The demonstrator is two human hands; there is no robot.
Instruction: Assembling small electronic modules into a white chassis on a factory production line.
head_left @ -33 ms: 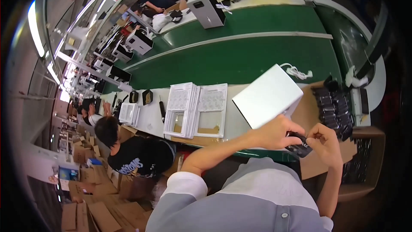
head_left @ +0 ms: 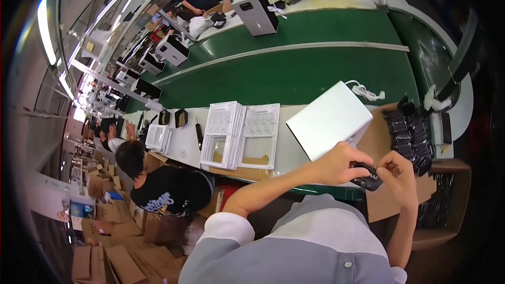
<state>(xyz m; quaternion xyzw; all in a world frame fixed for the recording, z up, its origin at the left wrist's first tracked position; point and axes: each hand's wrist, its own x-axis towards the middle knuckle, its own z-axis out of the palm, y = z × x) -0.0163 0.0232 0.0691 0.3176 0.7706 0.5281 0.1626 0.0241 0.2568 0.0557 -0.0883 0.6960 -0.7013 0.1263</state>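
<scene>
My left hand (head_left: 341,162) and my right hand (head_left: 398,177) meet in front of my chest, both gripping a small black flat device (head_left: 366,178). The left fingers close over its near end and the right fingers pinch its far end. Just beyond my left hand a white rectangular box (head_left: 327,118) lies tilted on the bench edge. To the right, a cardboard box (head_left: 380,137) holds several more black devices (head_left: 409,130) stacked in rows.
White moulded trays (head_left: 243,132) lie stacked on the white bench to my left. A green conveyor belt (head_left: 294,76) runs behind, carrying white and black boxes. A coiled white cable (head_left: 366,92) lies by the white box. A person in a black shirt (head_left: 171,189) sits at left among cardboard cartons.
</scene>
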